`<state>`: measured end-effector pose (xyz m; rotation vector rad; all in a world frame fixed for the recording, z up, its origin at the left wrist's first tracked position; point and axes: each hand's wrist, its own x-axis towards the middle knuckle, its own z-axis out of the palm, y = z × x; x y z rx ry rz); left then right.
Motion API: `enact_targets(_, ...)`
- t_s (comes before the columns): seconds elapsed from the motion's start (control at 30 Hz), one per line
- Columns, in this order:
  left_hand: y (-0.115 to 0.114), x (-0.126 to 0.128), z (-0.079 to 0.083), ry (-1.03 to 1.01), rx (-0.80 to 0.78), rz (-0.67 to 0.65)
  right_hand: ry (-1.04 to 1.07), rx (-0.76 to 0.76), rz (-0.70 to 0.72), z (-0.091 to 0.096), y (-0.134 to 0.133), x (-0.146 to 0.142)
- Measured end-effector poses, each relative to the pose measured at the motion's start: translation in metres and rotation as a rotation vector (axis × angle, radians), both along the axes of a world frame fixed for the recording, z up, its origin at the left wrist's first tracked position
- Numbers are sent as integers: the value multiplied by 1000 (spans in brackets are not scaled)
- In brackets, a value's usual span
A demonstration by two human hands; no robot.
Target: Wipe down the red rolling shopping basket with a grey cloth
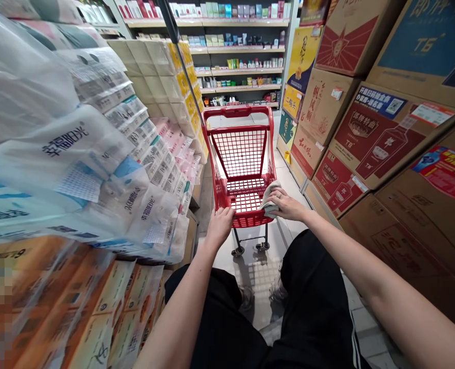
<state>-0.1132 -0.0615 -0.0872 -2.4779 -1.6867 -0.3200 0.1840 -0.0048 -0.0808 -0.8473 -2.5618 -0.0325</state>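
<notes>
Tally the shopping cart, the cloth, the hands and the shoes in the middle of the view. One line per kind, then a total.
Shopping cart, red: 1
Cloth, pale: 1
Left hand and right hand: 2 hands
Shoes, partly hidden by the trouser legs: 2
Total: 6

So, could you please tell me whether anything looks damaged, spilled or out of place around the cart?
Nothing stands out: the red cart stands upright, and no spill shows on the visible floor around it.
</notes>
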Motion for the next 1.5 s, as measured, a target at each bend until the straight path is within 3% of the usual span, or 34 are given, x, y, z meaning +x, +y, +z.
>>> enact_targets(0.13, 0, 10, -2, 22, 0, 12, -152, 131, -27, -6, 1, 0)
enact_targets(0.3, -2, 19, 2, 59, -20, 24, -263, 263, -131, -9, -6, -23)
enact_targets(0.63, -5, 38, -1, 75, 7, 0, -252, 229, -171, -8, -22, -101)
enact_targets(0.73, -6, 34, 1, 50, -1, -47, -222, 206, -180, -11, -21, -89)
enact_targets(0.93, -4, 25, 4, -2, -33, -99, -188, 190, -220, -5, -14, -3)
enact_targets(1.03, -3, 24, 3, 13, -20, -117, -180, 201, -194, -2, -11, 22)
enact_targets(1.27, 3, 13, -2, -44, 64, -179, -158, 244, -187, -5, -6, 18)
enact_targets(1.5, 8, 15, -3, -51, 4, -193, -164, 246, -239, -12, -6, -5)
